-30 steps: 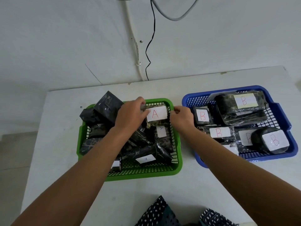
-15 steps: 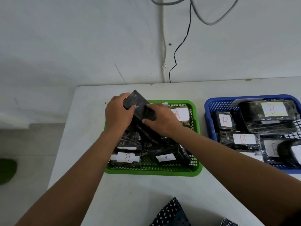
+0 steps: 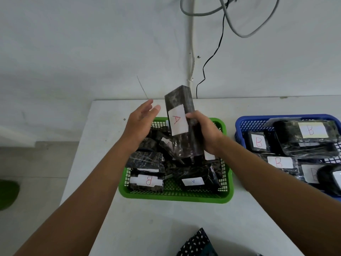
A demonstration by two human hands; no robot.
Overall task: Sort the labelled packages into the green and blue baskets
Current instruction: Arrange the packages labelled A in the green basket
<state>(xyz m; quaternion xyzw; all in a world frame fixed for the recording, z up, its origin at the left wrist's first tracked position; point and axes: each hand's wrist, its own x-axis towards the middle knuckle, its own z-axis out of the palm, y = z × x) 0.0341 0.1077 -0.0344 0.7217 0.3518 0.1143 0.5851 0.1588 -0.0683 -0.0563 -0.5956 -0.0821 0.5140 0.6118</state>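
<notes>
Package (image 3: 181,119): black wrap, white "A" label | right hand (image 3: 204,133) grip holding it | left hand (image 3: 140,122) wide

Bare workroom: white table (image 3: 166,228), plain wall (image 3: 73,43), loose cables (image 3: 212,58).

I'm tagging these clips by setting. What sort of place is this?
Probably a plain workroom or makeshift sorting station, not a shop or kitchen: a bare white table against an unfinished white wall, loose cables hanging down it, and a green basket and blue basket of lettered packages.
</notes>
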